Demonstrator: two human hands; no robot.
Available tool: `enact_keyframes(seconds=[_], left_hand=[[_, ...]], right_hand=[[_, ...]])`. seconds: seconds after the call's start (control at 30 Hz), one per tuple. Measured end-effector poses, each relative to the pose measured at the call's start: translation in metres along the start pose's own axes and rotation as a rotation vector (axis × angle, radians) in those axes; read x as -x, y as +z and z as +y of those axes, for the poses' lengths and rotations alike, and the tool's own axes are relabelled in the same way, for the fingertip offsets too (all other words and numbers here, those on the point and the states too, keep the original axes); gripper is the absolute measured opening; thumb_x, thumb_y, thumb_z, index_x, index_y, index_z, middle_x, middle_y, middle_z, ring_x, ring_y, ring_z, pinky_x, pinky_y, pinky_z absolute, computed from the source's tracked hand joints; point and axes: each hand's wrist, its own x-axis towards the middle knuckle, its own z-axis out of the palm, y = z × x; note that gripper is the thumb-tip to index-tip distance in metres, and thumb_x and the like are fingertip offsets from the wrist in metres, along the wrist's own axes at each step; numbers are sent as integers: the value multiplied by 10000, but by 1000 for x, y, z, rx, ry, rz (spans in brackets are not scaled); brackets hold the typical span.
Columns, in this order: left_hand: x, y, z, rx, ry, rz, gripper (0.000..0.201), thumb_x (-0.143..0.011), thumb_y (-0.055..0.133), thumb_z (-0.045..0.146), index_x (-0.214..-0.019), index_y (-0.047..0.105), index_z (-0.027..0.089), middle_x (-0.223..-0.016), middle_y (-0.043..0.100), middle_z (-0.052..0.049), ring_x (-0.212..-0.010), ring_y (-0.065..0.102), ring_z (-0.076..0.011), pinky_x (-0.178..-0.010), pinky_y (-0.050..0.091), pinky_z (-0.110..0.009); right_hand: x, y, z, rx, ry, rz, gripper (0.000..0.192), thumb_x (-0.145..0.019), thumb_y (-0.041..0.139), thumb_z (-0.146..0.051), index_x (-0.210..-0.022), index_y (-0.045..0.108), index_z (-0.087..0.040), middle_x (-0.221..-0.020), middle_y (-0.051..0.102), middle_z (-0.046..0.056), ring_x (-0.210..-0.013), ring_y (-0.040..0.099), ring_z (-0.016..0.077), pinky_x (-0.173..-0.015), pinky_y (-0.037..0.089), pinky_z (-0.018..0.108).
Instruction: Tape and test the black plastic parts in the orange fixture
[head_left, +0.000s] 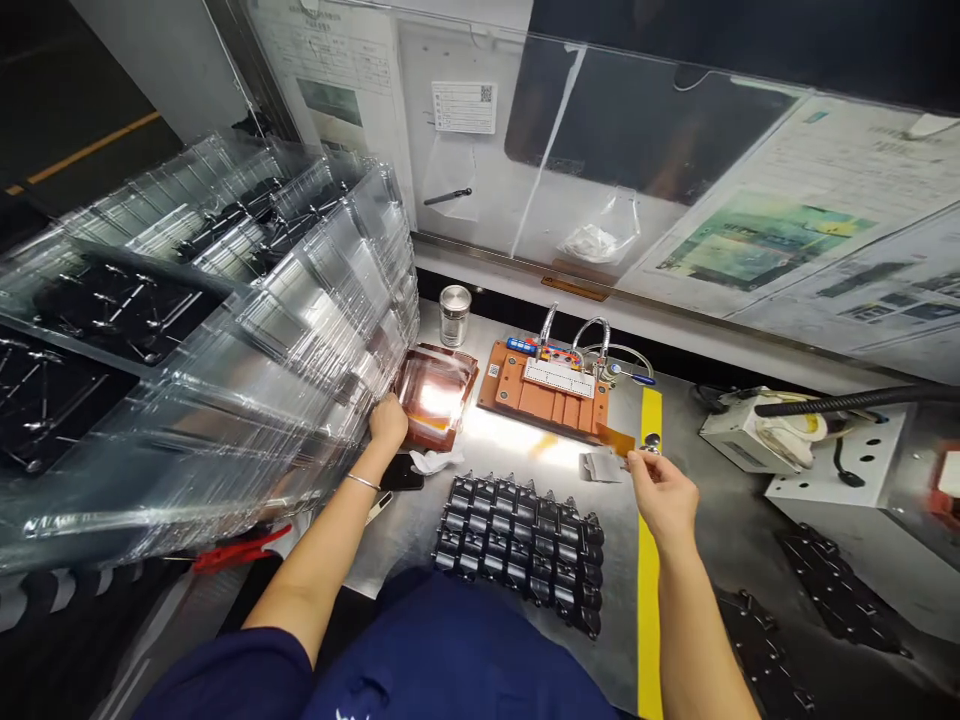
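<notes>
My right hand (661,492) pinches a small amber film sheet (618,440) at the right front corner of an orange-brown fixture (499,385). Just left of that hand, a small grey piece (601,467) lies on the bench. My left hand (388,421) is closed, fingers curled, between a tall stack of clear plastic trays (300,370) and a reddish-brown tray (429,443). Whatever its fingers hold, if anything, is hidden. The reddish-brown tray has clear, shiny sheet material on it. Between my forearms stand rows of black moulded parts (517,540).
A glass jar (454,318) with a metal lid stands behind the brown tray. Yellow tape (649,600) runs along the bench on the right. Beyond it are a white device (750,430) and black plates (840,585). Red-handled pliers (240,550) lie lower left.
</notes>
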Motion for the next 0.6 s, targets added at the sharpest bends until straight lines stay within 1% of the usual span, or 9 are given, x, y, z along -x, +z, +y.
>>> enact_keyframes(seconds=[0.07, 0.13, 0.17, 0.27, 0.37, 0.4, 0.47, 0.53, 0.6], left_hand=[[7, 3, 7, -175, 90, 56, 431, -884, 244, 59, -1217, 516, 29, -1158, 594, -256, -1026, 614, -290, -796, 515, -394], [15, 9, 10, -290, 244, 112, 480, -900, 232, 90, -1321, 464, 90, -1351, 479, -227, -1171, 525, -310, -881, 485, -459], [18, 12, 8, -326, 325, 108, 496, -899, 240, 96, -1344, 457, 121, -1410, 429, -199, -1227, 477, -318, -932, 452, -493], [22, 20, -2, -351, 461, 28, 542, -860, 261, 55, -1346, 485, 146, -1446, 403, -157, -1283, 429, -307, -1012, 385, -498], [18, 24, 3, -319, 478, 72, 523, -840, 289, 50, -1308, 517, 94, -1406, 450, -177, -1261, 448, -318, -1008, 388, -482], [17, 25, 13, -292, 499, 102, 495, -844, 307, 67, -1286, 531, 80, -1378, 478, -186, -1242, 461, -324, -1003, 390, -483], [17, 29, 50, -192, 618, 130, 434, -858, 346, 106, -1237, 555, 84, -1304, 541, -183, -1188, 503, -306, -986, 411, -458], [23, 37, 106, -45, 827, 81, 371, -873, 370, 136, -1177, 582, 121, -1206, 604, -153, -1117, 549, -258, -962, 439, -408], [35, 49, 175, 97, 1064, -41, 312, -883, 391, 155, -1109, 607, 147, -1120, 641, -129, -1055, 578, -225, -932, 461, -366]], right_hand=[[11, -11, -9, 29, -97, -91, 446, -733, 542, -577, -791, 705, -165, -696, 699, 81, -614, 637, 210, -608, 489, 314], [20, -17, -18, 71, -239, -142, 408, -784, 515, -543, -786, 707, -183, -732, 706, 69, -622, 641, 198, -606, 491, 303], [23, -20, -20, 95, -309, -146, 382, -815, 499, -512, -791, 707, -192, -757, 710, 62, -638, 646, 192, -611, 492, 296], [26, -28, -18, 140, -483, -131, 296, -885, 474, -395, -830, 698, -209, -809, 714, 40, -713, 663, 177, -634, 498, 274], [25, -38, -8, 128, -594, -124, 214, -905, 492, -302, -875, 683, -210, -837, 712, 28, -754, 666, 161, -666, 504, 260], [24, -41, -5, 119, -625, -131, 193, -907, 500, -277, -885, 678, -207, -839, 710, 28, -756, 664, 156, -676, 505, 258], [20, -44, -2, 103, -678, -173, 172, -912, 502, -236, -901, 671, -199, -840, 704, 32, -756, 655, 149, -691, 501, 255], [15, -46, -3, 101, -728, -263, 177, -921, 490, -212, -912, 666, -196, -834, 698, 36, -749, 643, 147, -684, 491, 256], [8, -46, -7, 99, -767, -378, 184, -927, 478, -203, -908, 661, -196, -814, 690, 35, -729, 626, 148, -664, 477, 263]])
